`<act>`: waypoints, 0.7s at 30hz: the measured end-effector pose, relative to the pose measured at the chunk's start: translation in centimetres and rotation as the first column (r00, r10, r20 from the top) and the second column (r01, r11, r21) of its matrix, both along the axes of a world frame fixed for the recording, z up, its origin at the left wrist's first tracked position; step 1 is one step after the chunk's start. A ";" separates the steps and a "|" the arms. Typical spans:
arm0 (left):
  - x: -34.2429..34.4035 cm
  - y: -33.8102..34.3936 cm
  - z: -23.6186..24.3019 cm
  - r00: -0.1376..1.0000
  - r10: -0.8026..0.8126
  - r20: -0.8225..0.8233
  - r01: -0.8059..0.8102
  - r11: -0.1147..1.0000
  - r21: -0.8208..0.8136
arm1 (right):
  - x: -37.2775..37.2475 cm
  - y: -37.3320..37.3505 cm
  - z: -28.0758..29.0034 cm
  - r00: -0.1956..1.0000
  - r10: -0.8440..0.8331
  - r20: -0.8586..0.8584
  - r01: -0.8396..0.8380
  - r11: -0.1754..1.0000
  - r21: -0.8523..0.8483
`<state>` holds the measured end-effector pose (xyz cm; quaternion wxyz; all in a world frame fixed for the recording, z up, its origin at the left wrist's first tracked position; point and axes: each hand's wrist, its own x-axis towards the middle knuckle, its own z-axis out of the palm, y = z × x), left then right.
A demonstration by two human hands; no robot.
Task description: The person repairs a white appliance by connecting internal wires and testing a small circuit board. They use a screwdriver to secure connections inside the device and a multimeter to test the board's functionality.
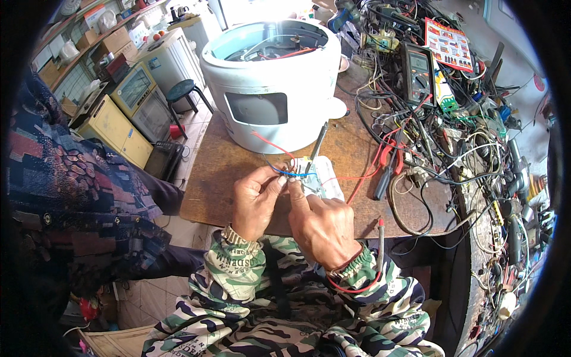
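Both hands meet at a small component with red and blue wires, above a pale plastic piece on the wooden table. My left hand pinches at the end of the blue wire; my right hand has its index finger and thumb closed on the wires beside it, the exact grip partly hidden. A dark slim tool stands just behind them. A white appliance housing with an open top is at the back of the table.
Red-handled pliers, a screwdriver, a multimeter and tangled cables crowd the right side. A person in dark patterned clothing stands at the left. A red probe lead lies by my right sleeve. A stool is behind.
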<state>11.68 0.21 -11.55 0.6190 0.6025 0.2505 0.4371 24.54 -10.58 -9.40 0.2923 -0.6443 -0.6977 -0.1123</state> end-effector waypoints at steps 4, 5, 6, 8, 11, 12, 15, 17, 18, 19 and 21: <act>-0.1 -0.1 0.3 0.999 -0.010 0.032 0.011 1.000 -0.018 | -0.1 0.1 -0.2 1.000 0.009 0.000 -0.009 1.000 0.000; -0.2 -0.2 0.2 1.000 -0.005 0.024 0.005 1.000 -0.014 | -0.2 0.1 -0.1 1.000 0.012 0.002 -0.012 1.000 -0.003; -0.2 -0.1 0.2 1.000 -0.002 0.013 0.002 1.000 -0.007 | -0.2 0.1 0.1 1.000 0.014 0.002 -0.014 1.000 -0.002; -0.2 0.0 0.4 1.000 0.009 -0.018 -0.008 1.000 0.014 | -0.2 0.2 0.2 1.000 -0.005 0.011 0.005 1.000 -0.001; 0.4 -0.1 0.5 0.999 0.013 -0.045 -0.012 0.999 0.035 | 0.0 0.1 -0.4 0.999 -0.033 -0.029 0.033 0.999 0.018; 0.4 -0.3 0.7 0.999 0.022 -0.044 -0.020 0.999 0.036 | 0.0 0.1 -0.6 0.999 -0.028 -0.042 0.029 0.999 0.038; 0.4 0.0 0.3 1.000 0.003 0.000 -0.003 1.000 -0.001 | 0.5 -0.5 -0.2 0.995 0.063 -0.072 -0.057 0.995 0.077; 0.1 -0.4 0.8 1.000 0.023 -0.013 -0.024 0.998 -0.051 | 1.0 -0.9 -0.1 0.949 0.280 -0.148 -0.262 0.957 0.127; -0.2 -0.2 0.7 0.998 0.036 -0.054 -0.036 0.999 0.002 | 1.2 -1.7 0.8 0.924 0.334 -0.184 -0.331 0.942 0.049; 0.0 -0.2 0.6 0.999 0.042 -0.032 -0.043 0.999 -0.028 | 1.8 -2.4 0.9 0.910 0.367 -0.195 -0.375 0.927 -0.007; 0.6 -0.4 0.7 0.999 0.036 0.007 -0.036 0.998 -0.044 | 3.6 -4.0 0.9 0.864 0.449 -0.228 -0.481 0.869 -0.112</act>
